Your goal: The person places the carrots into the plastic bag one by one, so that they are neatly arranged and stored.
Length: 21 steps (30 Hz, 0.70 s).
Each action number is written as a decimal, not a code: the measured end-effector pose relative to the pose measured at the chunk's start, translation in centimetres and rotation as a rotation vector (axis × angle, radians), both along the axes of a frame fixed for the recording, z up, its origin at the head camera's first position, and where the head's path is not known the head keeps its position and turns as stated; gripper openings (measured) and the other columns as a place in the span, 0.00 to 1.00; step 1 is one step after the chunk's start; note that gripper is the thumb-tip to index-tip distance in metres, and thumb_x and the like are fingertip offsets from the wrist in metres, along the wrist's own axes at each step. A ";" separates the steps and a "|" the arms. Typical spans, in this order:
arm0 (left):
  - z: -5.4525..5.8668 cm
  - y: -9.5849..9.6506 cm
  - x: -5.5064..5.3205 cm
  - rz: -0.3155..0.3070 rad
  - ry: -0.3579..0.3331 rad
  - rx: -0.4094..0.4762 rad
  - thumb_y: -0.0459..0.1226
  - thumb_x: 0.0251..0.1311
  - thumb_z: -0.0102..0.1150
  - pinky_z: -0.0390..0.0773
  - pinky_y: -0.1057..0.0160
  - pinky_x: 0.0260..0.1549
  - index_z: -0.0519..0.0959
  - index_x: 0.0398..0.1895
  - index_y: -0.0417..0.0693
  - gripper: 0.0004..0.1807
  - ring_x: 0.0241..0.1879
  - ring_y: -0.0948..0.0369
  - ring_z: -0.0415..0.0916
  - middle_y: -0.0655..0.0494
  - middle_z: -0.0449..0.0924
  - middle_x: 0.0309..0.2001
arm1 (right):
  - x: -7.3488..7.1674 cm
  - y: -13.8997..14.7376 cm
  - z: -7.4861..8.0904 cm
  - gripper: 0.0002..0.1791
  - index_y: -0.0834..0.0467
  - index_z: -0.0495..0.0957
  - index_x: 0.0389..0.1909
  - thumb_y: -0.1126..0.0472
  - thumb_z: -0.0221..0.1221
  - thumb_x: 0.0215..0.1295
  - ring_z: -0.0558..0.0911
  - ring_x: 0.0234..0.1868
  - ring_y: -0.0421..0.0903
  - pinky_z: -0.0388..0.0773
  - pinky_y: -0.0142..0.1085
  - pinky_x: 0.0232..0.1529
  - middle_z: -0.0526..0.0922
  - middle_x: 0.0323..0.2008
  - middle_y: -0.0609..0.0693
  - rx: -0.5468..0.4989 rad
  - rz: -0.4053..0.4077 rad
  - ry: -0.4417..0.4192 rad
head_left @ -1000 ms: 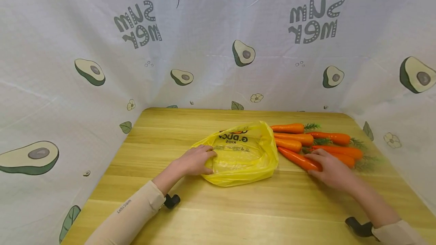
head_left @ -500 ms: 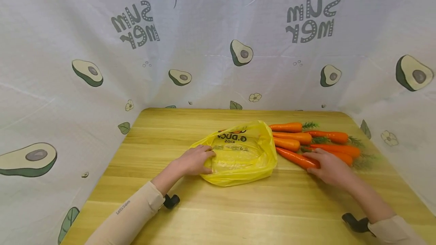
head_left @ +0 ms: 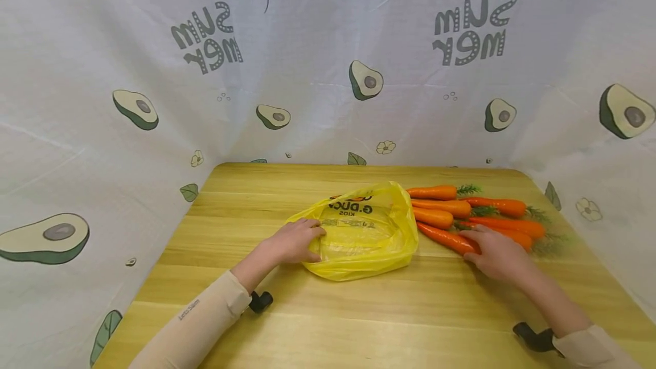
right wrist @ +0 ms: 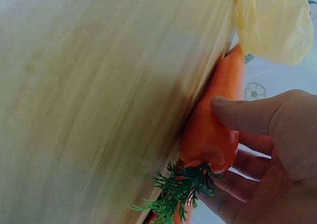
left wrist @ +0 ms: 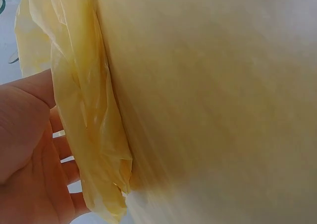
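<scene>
A yellow plastic bag (head_left: 359, 238) lies on the table with its wide mouth facing me and its lettering reversed. My left hand (head_left: 297, 242) is at the bag's left edge, fingers and thumb spread apart just inside the mouth. In the left wrist view the crumpled film (left wrist: 94, 120) covers its fingertips. My right hand (head_left: 497, 249) grips the nearest carrot (head_left: 443, 238) near its leafy end. The right wrist view shows the thumb (right wrist: 233, 112) on top and the other fingers behind. The carrot's tip points at the bag's right side.
Several more orange carrots (head_left: 504, 208) with green tops lie in a loose group behind and beside my right hand. The wooden table (head_left: 359, 323) ends at a white cloth (head_left: 318, 27) printed with avocados. Black camera mounts (head_left: 535, 337) sit by both wrists.
My right hand and the carrot in it have shifted very slightly left, toward the bag. The left hand and the bag stay in place.
</scene>
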<state>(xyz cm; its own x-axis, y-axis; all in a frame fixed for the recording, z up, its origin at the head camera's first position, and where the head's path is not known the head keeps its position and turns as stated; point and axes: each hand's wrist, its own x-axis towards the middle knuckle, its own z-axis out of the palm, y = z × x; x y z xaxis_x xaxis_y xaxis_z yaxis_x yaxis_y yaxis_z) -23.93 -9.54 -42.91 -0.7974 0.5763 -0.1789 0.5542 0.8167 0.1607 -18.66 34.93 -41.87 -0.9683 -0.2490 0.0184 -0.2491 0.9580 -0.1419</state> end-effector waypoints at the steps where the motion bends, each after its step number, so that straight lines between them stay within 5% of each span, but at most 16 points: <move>1: 0.0 0.0 0.0 0.001 -0.002 -0.001 0.55 0.60 0.68 0.66 0.43 0.69 0.71 0.71 0.55 0.37 0.74 0.49 0.60 0.51 0.63 0.75 | 0.1 0.1 0.0 0.29 0.65 0.77 0.62 0.57 0.69 0.61 0.75 0.57 0.76 0.74 0.68 0.49 0.73 0.61 0.76 -0.007 0.002 0.001; 21: 0.7 0.5 0.2 0.022 -0.023 -0.031 0.54 0.61 0.68 0.63 0.42 0.70 0.71 0.71 0.55 0.36 0.74 0.49 0.60 0.51 0.64 0.74 | 0.2 0.6 1.5 0.29 0.66 0.78 0.61 0.59 0.70 0.60 0.78 0.55 0.73 0.76 0.66 0.50 0.78 0.57 0.72 -0.160 0.106 0.036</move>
<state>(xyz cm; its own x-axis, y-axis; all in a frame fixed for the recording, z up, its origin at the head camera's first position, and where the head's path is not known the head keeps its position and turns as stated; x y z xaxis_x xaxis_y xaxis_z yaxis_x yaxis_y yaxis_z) -23.74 -9.08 -42.23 -0.8054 0.5526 -0.2146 0.5324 0.8334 0.1480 -18.41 35.56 -40.39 -0.9346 -0.3411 0.1005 -0.3556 0.8918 -0.2796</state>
